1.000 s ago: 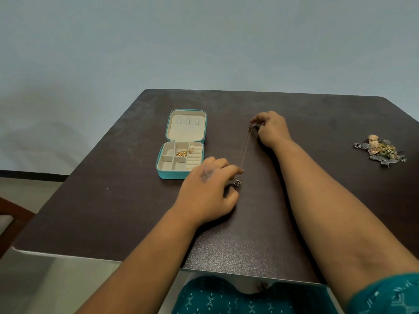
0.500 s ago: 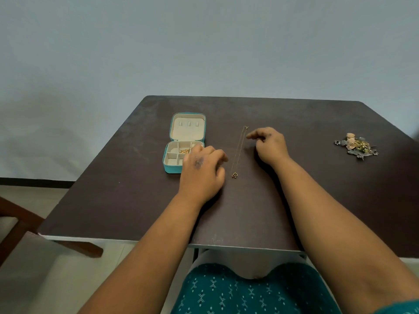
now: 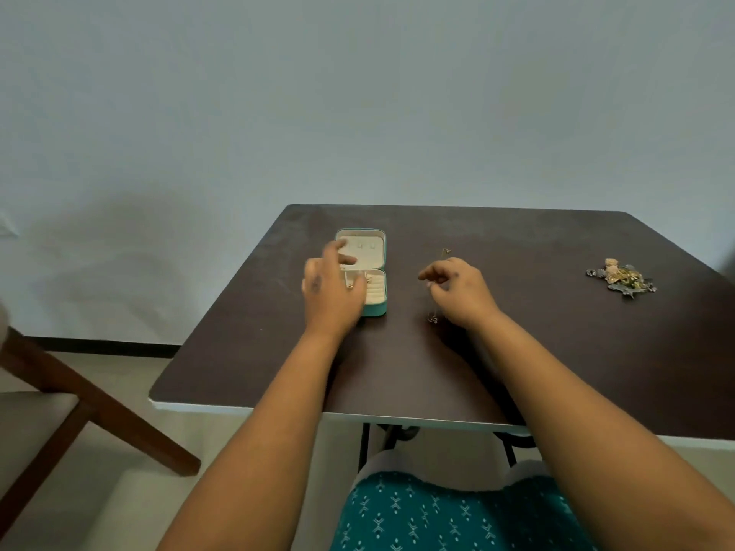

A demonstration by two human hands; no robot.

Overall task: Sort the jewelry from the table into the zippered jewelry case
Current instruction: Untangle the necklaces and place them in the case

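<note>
Since a second ago the left hand [image 3: 332, 290] has left the chain's lower end and moved over the open jewelry case [image 3: 376, 308], while the right hand [image 3: 459, 290] has drawn back from the chain's far end toward its middle; the necklace [image 3: 432, 318] now lies stretched on the dark table [image 3: 517, 363], its clasp end beyond the right hand and its small pendant end just beside the right wrist; the left hand hovers blurred over the case's left half, fingers spread and loosely extended above the lid and the front compartments, holding nothing that can be made out; the right hand's fingers are curled, thumb and forefinger close together over the chain, though whether they actually pinch it cannot be told; the teal case sits open with its cream lid lying flat toward the far edge, a few gold pieces visible in a compartment beside the left fingers; a pile of jewelry [image 3: 620, 277] lies well apart near the table's right edge; a wooden chair [image 3: 79, 407] stands at the left, beside the table.
</note>
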